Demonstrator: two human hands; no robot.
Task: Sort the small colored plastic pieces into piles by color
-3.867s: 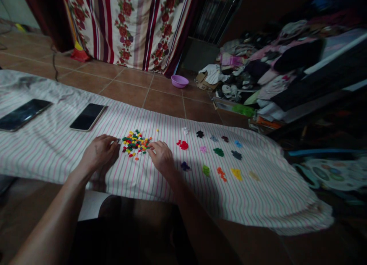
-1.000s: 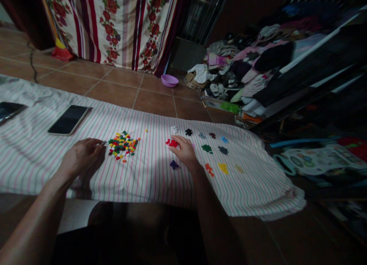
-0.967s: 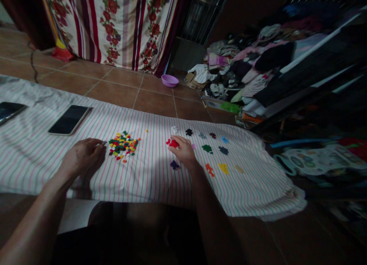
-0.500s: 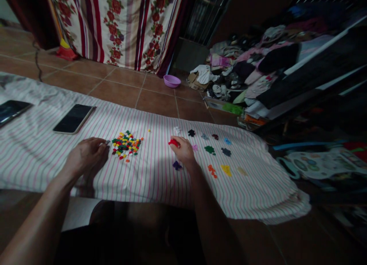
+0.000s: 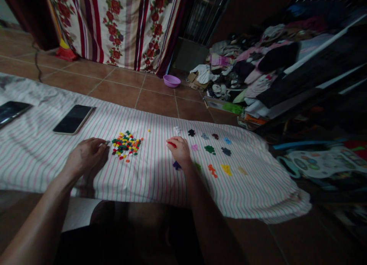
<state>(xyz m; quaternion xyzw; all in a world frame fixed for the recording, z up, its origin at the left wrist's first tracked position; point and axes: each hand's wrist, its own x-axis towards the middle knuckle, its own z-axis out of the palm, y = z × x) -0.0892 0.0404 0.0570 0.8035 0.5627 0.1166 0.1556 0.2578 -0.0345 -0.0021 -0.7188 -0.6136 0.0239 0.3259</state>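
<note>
My left hand [image 5: 87, 152] rests on the striped cloth with its fingers pinched together, a small grey piece [image 5: 107, 142] at the fingertips. Just right of it lies a mixed heap of small coloured pieces [image 5: 126, 146]. My right hand [image 5: 180, 148] is curled low over some red pieces [image 5: 172, 144], which show below its fingers; whether one is in its grip is hidden. Purple pieces [image 5: 176, 165] lie just below that hand, partly covered. Pink pieces [image 5: 194, 147] are to its right, and white pieces [image 5: 177, 130] lie beyond it.
More single-colour piles spread rightward: black [image 5: 191, 133], green [image 5: 210, 149], orange [image 5: 212, 170], yellow [image 5: 226, 170] and others. A lone yellow piece [image 5: 149, 130] sits above the mixed heap. Two phones [image 5: 73, 119] lie at left. A purple basin [image 5: 171, 81] stands on the floor.
My right hand has shifted slightly left and closed further over the red pieces, which now show less. Some light green pieces have come into sight beside its wrist. The left hand stays put.
</note>
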